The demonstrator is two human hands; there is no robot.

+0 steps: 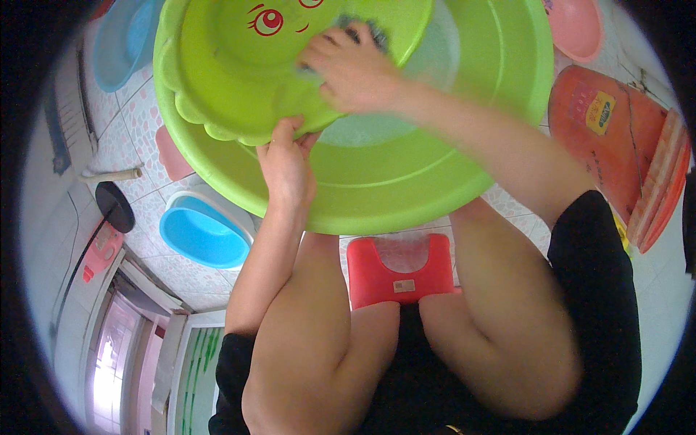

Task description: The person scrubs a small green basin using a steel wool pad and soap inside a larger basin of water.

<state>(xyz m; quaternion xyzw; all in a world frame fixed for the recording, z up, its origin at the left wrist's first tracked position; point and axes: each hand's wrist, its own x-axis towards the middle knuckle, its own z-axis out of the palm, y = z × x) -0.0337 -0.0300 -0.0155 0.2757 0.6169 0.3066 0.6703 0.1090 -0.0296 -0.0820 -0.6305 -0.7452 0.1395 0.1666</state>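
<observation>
A green plastic basin with a scalloped rim and a printed red-eyed face (pixel 239 81) is tilted over a large round green tub (pixel 380 201). My left hand (pixel 288 157) grips the basin's near rim, thumb on the inner side. Inside the basin, my right hand (pixel 353 70) presses a dark, blurred scrubbing pad or cloth (pixel 375 32) against the wall; its exact kind cannot be told. Cloudy water (pixel 370 130) lies in the bottom of the tub, partly hidden by the basin and my right forearm.
A red plastic stool (pixel 380 277) is between my legs. Blue basins (pixel 206 234) (pixel 119 49) stand at the left, near a black round disc on a rod (pixel 115 207). A pink basin (pixel 579 27) and red boards or lids (pixel 603 136) are at the right, on the tiled floor.
</observation>
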